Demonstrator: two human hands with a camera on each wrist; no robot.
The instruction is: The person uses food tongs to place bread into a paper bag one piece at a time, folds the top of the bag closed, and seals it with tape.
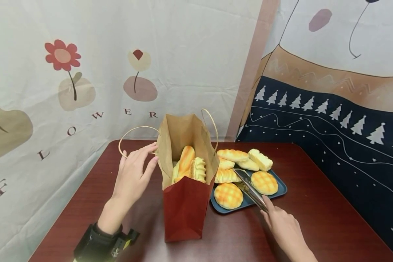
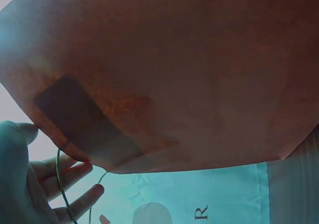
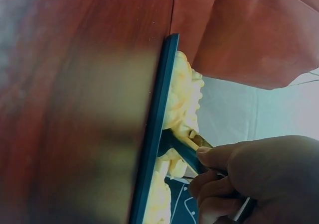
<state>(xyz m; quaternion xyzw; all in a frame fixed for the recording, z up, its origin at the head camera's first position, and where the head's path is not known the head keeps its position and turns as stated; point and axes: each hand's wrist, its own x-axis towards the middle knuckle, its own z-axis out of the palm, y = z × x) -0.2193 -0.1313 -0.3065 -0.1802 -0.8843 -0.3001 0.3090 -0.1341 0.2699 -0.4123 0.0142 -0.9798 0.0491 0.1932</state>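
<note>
A red paper bag [image 1: 185,211] with a brown inside stands open in the middle of the table, holding a long golden bread [image 1: 186,162] and a ridged cream-coloured bread [image 1: 199,170]. At its left rim, my left hand [image 1: 134,173] touches the paper with nearly straight fingers; a thin handle loop [image 2: 61,179] hangs across them. My right hand [image 1: 281,222] grips metal tongs [image 1: 250,191], seen also in the right wrist view. The tongs' arms reach over the tray to a ridged roll [image 1: 226,176]; whether they pinch it I cannot tell.
Right of the bag lies a blue tray [image 1: 282,188] with two round crosshatched buns, one of them [image 1: 228,195] near its front, and several other breads [image 1: 232,155] behind. Printed cloths hang behind the dark red table [image 1: 137,233] and along its right side.
</note>
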